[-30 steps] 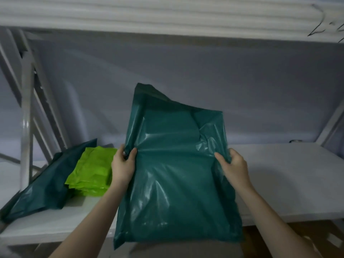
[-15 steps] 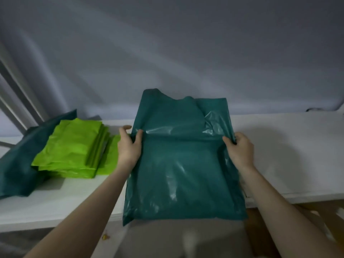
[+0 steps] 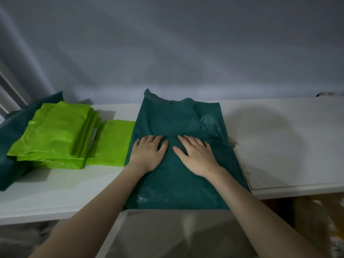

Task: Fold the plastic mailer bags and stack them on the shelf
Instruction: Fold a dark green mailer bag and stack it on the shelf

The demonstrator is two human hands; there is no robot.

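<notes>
Front edge: dark green glossy plastic mailer bag [image 3: 178, 164] overhangs the white flat shelf board [image 3: 279, 146].
Left hand [image 3: 149, 153]: flat, fingers straight, pressing the bag's middle.
Right hand [image 3: 197, 155]: flat, fingers spread, pressing beside it.
Left side: stack of lime green folded plastic mailers [image 3: 54, 135]; beyond it, a second dark green plastic bag [image 3: 11, 127].

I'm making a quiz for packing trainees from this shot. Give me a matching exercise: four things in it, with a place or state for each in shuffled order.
Things:
1. dark green mailer bag
2. lime green bags
3. left hand
4. shelf

States:
A. white, worn surface with a scuffed patch
B. stacked at the left
C. flat, fingers straight, pressing down
D. spread in the middle, near end hanging over the shelf's front edge

Pairs: 1-D, 2-B, 3-C, 4-A
</notes>
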